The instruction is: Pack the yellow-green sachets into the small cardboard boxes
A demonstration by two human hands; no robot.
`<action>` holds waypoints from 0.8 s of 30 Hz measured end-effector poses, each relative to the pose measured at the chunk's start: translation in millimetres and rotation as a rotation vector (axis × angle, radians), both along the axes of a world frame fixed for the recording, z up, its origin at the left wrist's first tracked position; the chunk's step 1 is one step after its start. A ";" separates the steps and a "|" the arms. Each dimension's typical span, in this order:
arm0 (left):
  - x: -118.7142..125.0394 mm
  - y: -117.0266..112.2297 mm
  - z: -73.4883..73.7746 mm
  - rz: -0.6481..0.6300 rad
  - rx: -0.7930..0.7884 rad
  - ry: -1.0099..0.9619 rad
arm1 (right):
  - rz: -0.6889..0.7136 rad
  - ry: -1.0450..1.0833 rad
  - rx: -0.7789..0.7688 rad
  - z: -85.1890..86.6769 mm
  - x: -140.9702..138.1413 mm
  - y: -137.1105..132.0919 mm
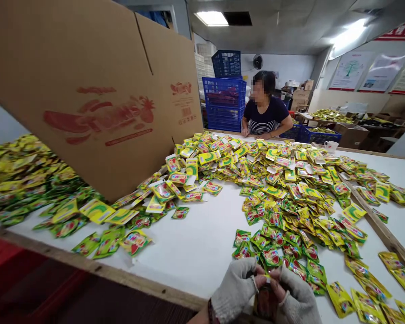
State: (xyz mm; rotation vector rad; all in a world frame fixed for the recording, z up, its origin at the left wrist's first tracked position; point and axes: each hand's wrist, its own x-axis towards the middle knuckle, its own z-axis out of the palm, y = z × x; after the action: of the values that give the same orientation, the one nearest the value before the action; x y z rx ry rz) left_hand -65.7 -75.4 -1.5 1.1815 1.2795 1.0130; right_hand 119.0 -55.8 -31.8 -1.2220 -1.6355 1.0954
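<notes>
My left hand [234,288], in a pale knit glove with bare fingertips, pinches one side of the top edge of a small packet [266,300]. Across from it, my right hand [297,294], gloved the same way, grips the packet's other top corner. The packet hangs dark and partly hidden between the hands, with a light yellow-white strip at its top. Just beyond my fingers lies a pile of green and yellow fruit-print sachets [272,256]. Longer yellow sachets [367,306] are spread to the right of my right hand.
A large cardboard box [121,58] stands tilted at the left among heaped sachets [23,175]. Small flat yellow boxes [209,157] are piled across the white table [189,247]. A wooden strip [378,225] runs along the right. Across the table sits a person [265,112] beside blue crates [224,99].
</notes>
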 end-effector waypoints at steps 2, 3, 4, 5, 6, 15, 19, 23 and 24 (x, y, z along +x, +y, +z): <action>-1.8 -1.6 -3.5 -0.028 0.111 0.041 | 0.083 -0.017 0.096 1.7 6.3 5.0; -3.5 -3.1 -5.9 -0.052 0.207 0.091 | 0.132 -0.015 0.171 4.3 9.9 7.4; -5.5 -5.0 -8.3 -0.082 0.305 0.153 | 0.177 -0.005 0.252 7.9 13.5 9.5; -7.7 -7.0 -10.3 -0.115 0.389 0.214 | 0.217 0.005 0.330 12.3 17.0 10.9; -9.9 -9.1 -11.6 -0.149 0.449 0.258 | 0.263 0.004 0.393 16.9 20.0 11.4; -9.8 -14.5 -8.1 -0.277 0.538 0.406 | 0.283 -0.160 0.320 24.4 14.1 -2.5; -35.6 -3.2 -3.2 -0.161 0.574 0.646 | 0.079 -0.260 0.275 8.9 15.4 -1.3; -123.9 -2.2 22.7 0.160 0.037 1.284 | -0.059 -0.342 0.381 2.2 23.3 8.4; -149.8 -7.0 31.0 0.242 -0.150 1.405 | -0.071 -0.351 0.406 1.9 25.5 10.9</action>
State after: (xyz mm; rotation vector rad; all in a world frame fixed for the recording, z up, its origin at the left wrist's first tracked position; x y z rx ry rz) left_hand -215.5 -82.4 29.5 1.6847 2.5458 0.0726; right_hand 144.5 -44.9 -29.9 -1.2295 -1.9417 0.4842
